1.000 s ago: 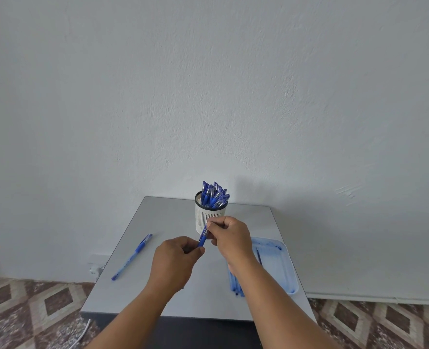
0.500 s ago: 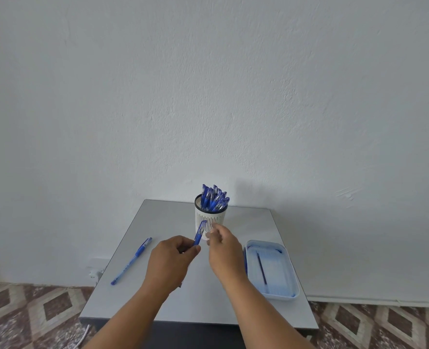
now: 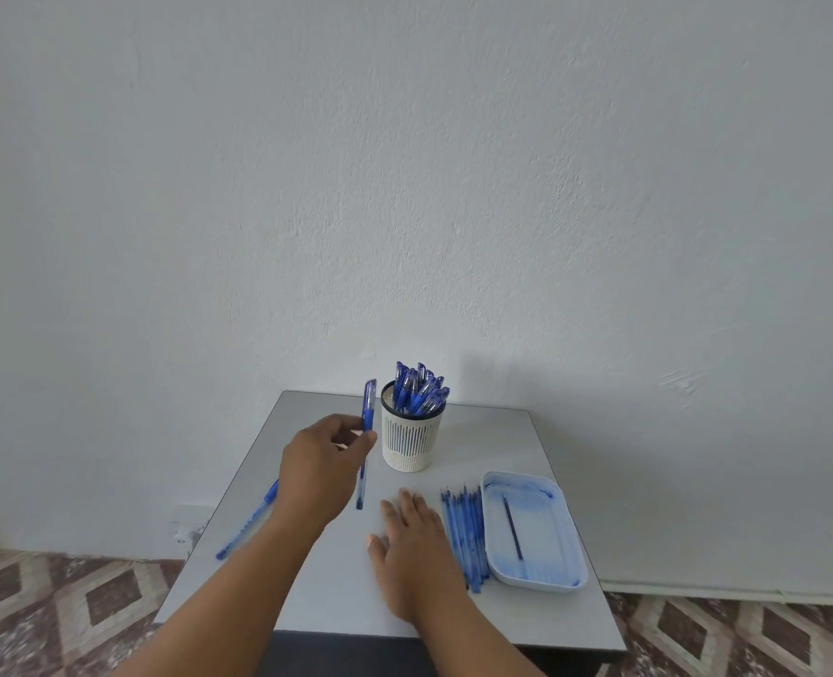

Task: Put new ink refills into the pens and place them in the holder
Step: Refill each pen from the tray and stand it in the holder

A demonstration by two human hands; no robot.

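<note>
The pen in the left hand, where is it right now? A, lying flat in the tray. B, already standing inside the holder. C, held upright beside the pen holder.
C: the left hand pinches the pen upright, just left of the pen holder, not yet inside it.

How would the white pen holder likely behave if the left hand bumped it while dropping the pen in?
The holder looks tall and narrow, with pens bunched above its rim, so it is probably top-heavy and apt to tip. It seems thin slotted plastic, likely light, so it may slide on the smooth table.
</note>
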